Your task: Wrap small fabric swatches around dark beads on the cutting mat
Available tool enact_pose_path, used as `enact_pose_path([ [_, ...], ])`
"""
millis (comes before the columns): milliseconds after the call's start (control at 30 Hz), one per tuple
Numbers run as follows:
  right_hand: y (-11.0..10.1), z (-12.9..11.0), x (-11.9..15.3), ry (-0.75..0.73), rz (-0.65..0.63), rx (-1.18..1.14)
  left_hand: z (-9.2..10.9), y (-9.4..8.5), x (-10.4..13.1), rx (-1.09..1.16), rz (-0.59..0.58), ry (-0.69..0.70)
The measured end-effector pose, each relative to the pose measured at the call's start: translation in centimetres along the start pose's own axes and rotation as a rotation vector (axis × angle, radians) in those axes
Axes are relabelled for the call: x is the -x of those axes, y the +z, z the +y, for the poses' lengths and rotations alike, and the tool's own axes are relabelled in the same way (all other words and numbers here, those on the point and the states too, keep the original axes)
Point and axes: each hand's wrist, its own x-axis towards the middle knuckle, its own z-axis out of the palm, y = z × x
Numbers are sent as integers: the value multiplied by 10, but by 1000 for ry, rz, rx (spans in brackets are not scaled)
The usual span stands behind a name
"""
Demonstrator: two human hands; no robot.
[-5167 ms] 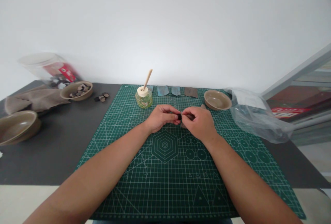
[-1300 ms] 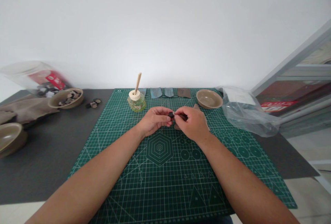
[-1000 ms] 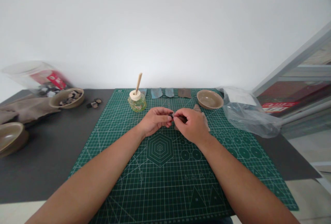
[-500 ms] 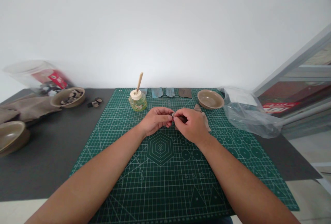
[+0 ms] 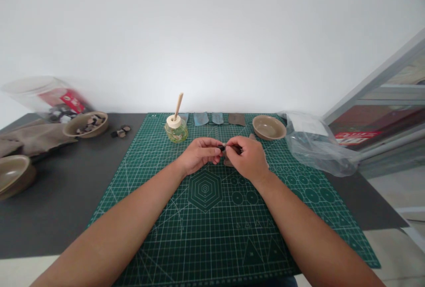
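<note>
Over the middle of the green cutting mat (image 5: 159,242), my left hand (image 5: 202,154) pinches a small dark piece (image 5: 221,148) between thumb and fingertips. Close beside it on the right, my right hand (image 5: 247,156) has its thumb and index finger pressed together at the edge of that piece. Something dark shows within the right fingers, too small to name. A brown cloth (image 5: 228,162) lies under and behind the right hand, mostly hidden by it.
A glass jar (image 5: 175,133) with a wooden stick stands behind my left hand. Fabric swatches (image 5: 201,119) line the mat's back edge. A tan bowl (image 5: 269,128) and plastic bag (image 5: 305,145) are right. Left are a bowl of pieces (image 5: 86,125), loose pieces (image 5: 121,132) and grey-brown cloth (image 5: 36,139).
The dark piece at the left fingertips shows more plainly, and the light bit seen there before is mostly out of sight. My right hand has turned slightly. The whole view has shifted a little.
</note>
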Motion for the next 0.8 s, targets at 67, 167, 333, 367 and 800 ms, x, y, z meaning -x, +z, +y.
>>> enact_pose_path([
  [67, 0, -1, 1, -39, -3, -10, 0, 0, 0, 3, -5, 0],
  [167, 0, -2, 1, -45, -3, -15, 0, 0, 0, 5, -6, 7],
  [333, 0, 5, -3, 49, 45, -19, 0, -2, 0, 4, -1, -5],
  [367, 0, 6, -3, 50, 55, -19, 0, -2, 0, 11, -1, -9],
  [800, -2, 1, -1, 23, 43, -24, 2, -5, -1, 81, -41, -14],
])
